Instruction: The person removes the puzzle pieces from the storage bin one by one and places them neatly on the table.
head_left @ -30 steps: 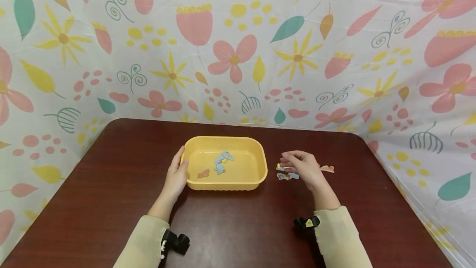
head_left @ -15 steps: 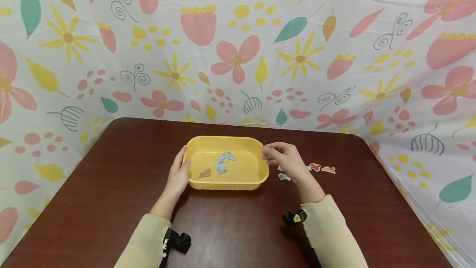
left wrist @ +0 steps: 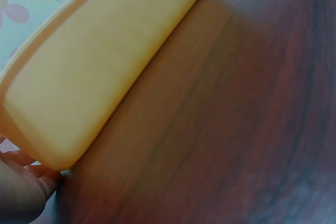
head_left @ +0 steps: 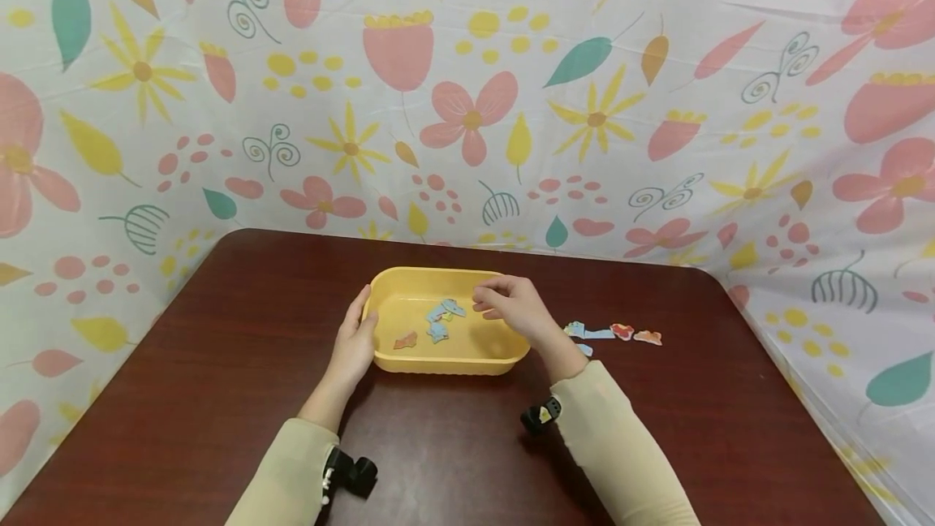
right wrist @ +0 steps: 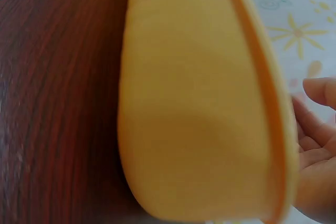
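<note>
A yellow plastic tray (head_left: pixel 438 365) stands on the table. At its left end my left hand (head_left: pixel 354 351) grips it, thumb over the rim and fingers against the outside. Inside lie an orange-brown cutout piece (head_left: pixel 406 340) and a small cluster of light-blue cutout pieces (head_left: pixel 437 333). My right hand (head_left: pixel 517 304) hovers above the tray's right half, to the right of the cluster. In the right wrist view, its thumb and bent fingers are apart, with nothing seen between them. The tray's wall hides part of that hand there.
Right of the tray, a row of cutouts lies on the dark wooden table (head_left: pixel 438 445), including a light-blue strip (head_left: pixel 599 334), a red piece (head_left: pixel 622 332) and an orange piece (head_left: pixel 648 338). My right forearm partly covers others. A flower-printed cloth (head_left: pixel 467 185) hangs behind the table.
My right hand has moved left, from over the cutouts on the table to above the tray's right half. My left hand keeps its grip on the tray.
</note>
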### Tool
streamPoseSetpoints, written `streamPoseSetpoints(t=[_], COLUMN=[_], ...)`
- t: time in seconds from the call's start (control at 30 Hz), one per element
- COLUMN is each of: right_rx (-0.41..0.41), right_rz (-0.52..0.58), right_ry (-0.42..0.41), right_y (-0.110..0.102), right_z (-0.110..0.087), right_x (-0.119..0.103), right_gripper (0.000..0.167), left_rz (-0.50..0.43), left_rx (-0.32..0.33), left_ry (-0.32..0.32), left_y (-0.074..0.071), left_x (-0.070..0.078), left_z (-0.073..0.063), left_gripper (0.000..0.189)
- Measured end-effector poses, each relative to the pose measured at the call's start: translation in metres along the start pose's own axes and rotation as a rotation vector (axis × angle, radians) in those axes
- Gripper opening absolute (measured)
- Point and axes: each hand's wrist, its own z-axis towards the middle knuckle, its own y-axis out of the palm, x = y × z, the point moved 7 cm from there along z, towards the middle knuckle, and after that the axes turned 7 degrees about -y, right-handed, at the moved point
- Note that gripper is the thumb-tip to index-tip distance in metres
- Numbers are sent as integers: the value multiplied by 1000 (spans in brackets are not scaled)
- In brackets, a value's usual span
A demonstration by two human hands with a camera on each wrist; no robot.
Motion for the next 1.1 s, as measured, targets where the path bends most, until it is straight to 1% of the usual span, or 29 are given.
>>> streamPoseSetpoints(t=[0.2,0.33,0.43,0.5,0.6,0.7,0.77,0.93,1.03,1.1], right_rx=[-23,-39,-27,-13,-8,-69,-139,-315,-383,-403], right_rz=[-12,-31,-58,-78,-163,-296,-375,-525,-626,-679], right_ry=[0,-11,-28,-29,-35,-81,-116,-195,-225,-229], right_y=[19,31,36,38,41,48,54,69,76,77], right_z=[12,20,24,25,26,26,26,26,27,26], right_x=[3,9,14,17,19,15,14,17,20,21], right_gripper=[35,35,33,31,28,27,28,32,35,36], left_rz=[-6,-3,10,14,11,8,9,10,0,-5], left_rx=[-4,-13,-18,-20,-14,-10,-13,-24,-21,-14], left_ry=[1,-6,-13,-11,-9,-10,-10,-10,-10,-8], left_y=[2,3,3,3,2,1,0,1,1,1], left_x=[-1,-2,-3,-2,-1,0,0,1,1,2], left_z=[0,0,0,0,0,0,0,0,0,1], left_gripper=[50,50,50,50,51,51,51,51,51,51])
